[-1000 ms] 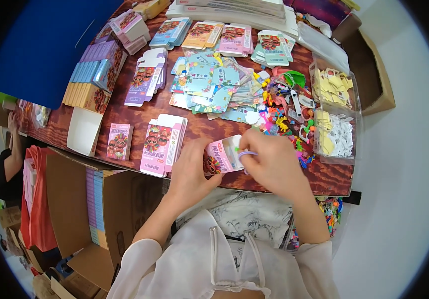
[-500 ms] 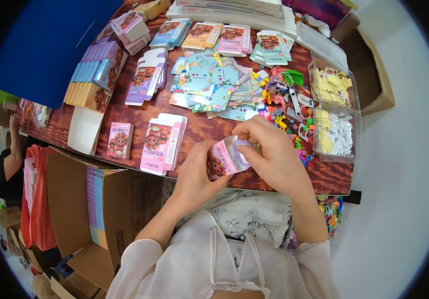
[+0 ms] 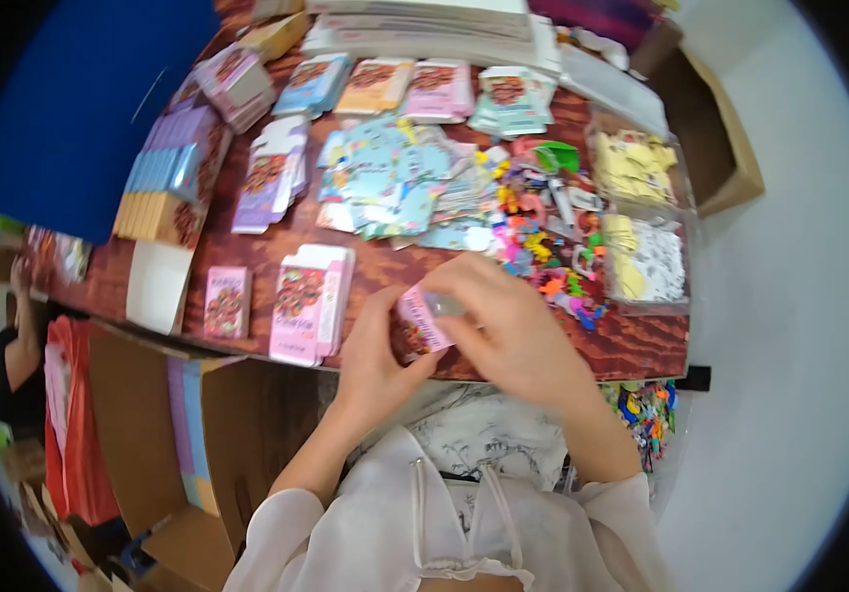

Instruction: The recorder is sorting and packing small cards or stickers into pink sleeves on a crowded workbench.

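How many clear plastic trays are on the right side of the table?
2: a far clear tray holding yellow pieces, a nearer one beside the colourful pieces. More may be hidden.

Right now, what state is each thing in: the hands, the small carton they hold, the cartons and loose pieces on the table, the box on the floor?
Left hand: gripping the small pink carton from the left.
Right hand: closed over the carton's top.
Small pink carton: held above the table edge.
Pink cartons: lying flat, stacked.
Colourful small pieces: loose, scattered.
Cardboard box: open.
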Available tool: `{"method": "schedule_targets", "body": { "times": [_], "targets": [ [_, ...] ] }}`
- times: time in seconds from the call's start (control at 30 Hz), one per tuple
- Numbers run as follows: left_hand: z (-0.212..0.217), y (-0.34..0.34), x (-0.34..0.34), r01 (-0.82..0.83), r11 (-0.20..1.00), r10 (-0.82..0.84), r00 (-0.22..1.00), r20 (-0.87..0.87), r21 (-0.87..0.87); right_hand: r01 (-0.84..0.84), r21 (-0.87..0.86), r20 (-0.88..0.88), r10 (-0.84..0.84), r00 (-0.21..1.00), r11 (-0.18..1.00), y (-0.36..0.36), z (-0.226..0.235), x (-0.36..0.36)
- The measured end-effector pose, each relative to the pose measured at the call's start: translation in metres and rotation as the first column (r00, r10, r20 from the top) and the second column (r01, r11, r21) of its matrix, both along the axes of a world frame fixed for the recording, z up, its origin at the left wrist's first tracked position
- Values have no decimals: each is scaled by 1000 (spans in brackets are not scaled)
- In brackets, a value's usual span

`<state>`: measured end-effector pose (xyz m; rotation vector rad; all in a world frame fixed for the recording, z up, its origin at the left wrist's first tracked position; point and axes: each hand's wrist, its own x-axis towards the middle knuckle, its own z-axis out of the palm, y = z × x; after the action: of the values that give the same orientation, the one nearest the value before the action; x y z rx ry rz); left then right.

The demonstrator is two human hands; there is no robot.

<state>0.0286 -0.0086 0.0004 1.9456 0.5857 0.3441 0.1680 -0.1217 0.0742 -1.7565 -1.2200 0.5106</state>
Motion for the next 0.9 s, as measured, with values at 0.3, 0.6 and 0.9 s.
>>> {"method": "schedule_targets", "body": {
  "times": [0.3,0.6,0.9],
  "targets": [
    [-3,1,5,59,965,-55,998,25,-256,389,179,172,-418,892,904,-66,-10,16],
    [-5,-17,28,190,965,-187,982,34,-178,610,-378,594,-322,737,697,-164,-62,147],
    [-8,-14,29,148,973,-152,988,-10,-180,566,-190,-451,-584,675,802,-206,-55,174]
  ]
}}
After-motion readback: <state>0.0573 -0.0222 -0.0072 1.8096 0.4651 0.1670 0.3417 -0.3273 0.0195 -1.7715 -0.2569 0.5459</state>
